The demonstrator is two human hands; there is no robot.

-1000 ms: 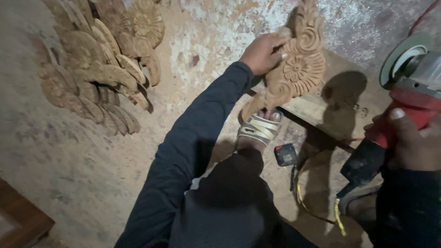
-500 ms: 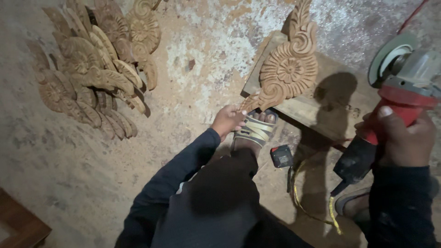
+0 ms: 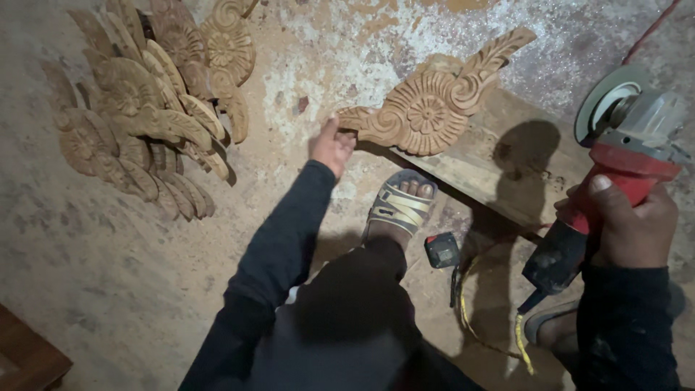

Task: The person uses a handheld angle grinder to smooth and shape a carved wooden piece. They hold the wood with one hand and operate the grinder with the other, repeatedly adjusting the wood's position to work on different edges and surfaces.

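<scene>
A carved wooden ornament (image 3: 433,108) with a flower and scroll pattern lies on a wooden plank (image 3: 507,170) on the dusty floor. My left hand (image 3: 331,147) grips the ornament's near left tip. My right hand (image 3: 628,226) holds a red and grey angle grinder (image 3: 615,156) by its body, disc up, to the right of the plank and away from the ornament. My sandalled foot (image 3: 400,206) rests against the plank's near edge.
A pile of several similar carved wooden pieces (image 3: 148,108) lies on the floor at the upper left. A small dark red-edged tool (image 3: 441,250) and a yellow cable (image 3: 470,318) lie by my foot. A wooden corner (image 3: 25,358) shows at the bottom left.
The ornament has turned from upright to lying flatter across the plank. My left hand slid from its top to its lower left tip. The grinder has barely moved.
</scene>
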